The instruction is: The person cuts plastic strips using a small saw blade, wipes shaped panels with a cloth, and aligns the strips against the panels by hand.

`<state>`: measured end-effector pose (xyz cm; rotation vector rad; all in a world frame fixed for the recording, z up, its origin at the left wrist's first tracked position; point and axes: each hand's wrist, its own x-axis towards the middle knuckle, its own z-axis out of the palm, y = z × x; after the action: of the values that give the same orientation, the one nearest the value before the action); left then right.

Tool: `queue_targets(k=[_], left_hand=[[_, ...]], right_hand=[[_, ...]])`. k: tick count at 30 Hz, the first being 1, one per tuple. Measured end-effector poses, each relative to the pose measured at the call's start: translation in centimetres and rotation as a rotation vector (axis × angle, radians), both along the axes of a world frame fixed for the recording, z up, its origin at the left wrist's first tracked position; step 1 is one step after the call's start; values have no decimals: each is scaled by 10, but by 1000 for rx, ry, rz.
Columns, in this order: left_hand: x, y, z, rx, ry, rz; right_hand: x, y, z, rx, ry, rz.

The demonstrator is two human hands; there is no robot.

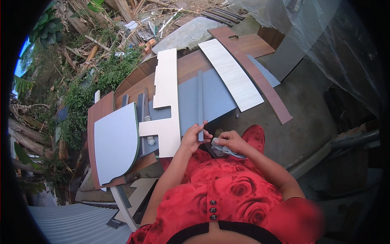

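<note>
My left hand [191, 137] is closed on the lower end of a long, narrow grey strip [200, 95], which points away from me over the boards. Close beside it, my right hand [233, 142] grips a bunched pale grey cloth [219, 149] in front of my lap. The hands are apart, with the strip's lower end between the left thumb and fingers. A cream board with cut-out notches [168, 132] lies just left of my left hand. Under the strip's far part is a blue-grey panel [219, 91].
A pale panel with a rounded corner [115, 142] lies at the left on a brown board [94, 126]. To the right are a whitish panel [231, 75] and a long brown strip [260, 81]. Clear plastic sheeting [321, 44] hangs at the upper right; plants [81, 114] grow at the left.
</note>
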<state>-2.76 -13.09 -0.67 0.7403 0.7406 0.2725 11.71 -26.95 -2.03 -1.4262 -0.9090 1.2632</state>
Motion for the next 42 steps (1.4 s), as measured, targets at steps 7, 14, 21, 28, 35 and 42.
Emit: queue_targets(k=[7, 14, 21, 28, 35, 42], left_hand=[[-42, 1, 13, -285, -190, 38], [-84, -23, 18, -412, -67, 115], [-124, -32, 38, -410, -170, -39], [-136, -34, 60, -169, -53, 20], [-137, -30, 49, -219, -112, 62], [-142, -34, 56, -241, -128, 101]], right_hand=[[18, 30, 56, 122, 59, -364], [-67, 56, 59, 624, -834, 83], [20, 118, 28, 270, -1133, 0], [63, 143, 59, 31, -1005, -243], [-76, 78, 84, 761, -849, 268], [5, 115, 29, 410, -1105, -18]])
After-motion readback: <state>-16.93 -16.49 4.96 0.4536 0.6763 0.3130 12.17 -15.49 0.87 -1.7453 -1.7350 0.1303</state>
